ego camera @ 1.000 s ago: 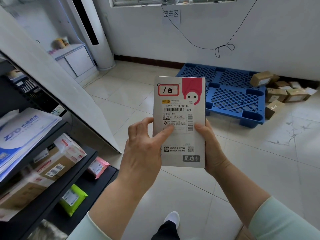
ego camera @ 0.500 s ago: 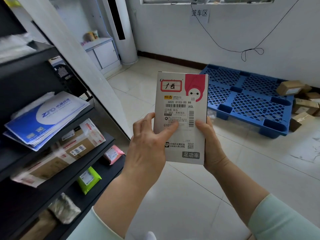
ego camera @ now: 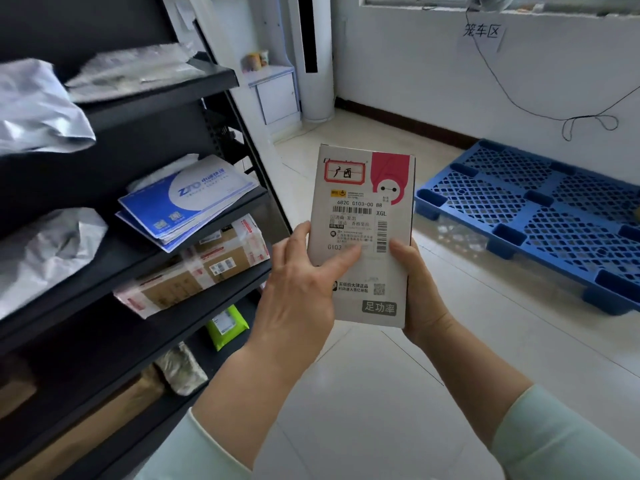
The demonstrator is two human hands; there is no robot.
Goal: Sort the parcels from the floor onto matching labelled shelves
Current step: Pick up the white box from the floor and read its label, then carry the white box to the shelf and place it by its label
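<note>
Here both hands (ego camera: 298,292) grip the parcel (ego camera: 360,237).

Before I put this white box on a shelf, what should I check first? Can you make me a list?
1. The left hand and right hand hold the white box by its sides: ok.
2. Red-framed label faces you, uncovered: ok.
3. Shelf label that matches it: cannot tell, none show.
4. Black shelves close by on your left: ok.
5. Blue pallet out of your way, off to the right: ok.
</note>
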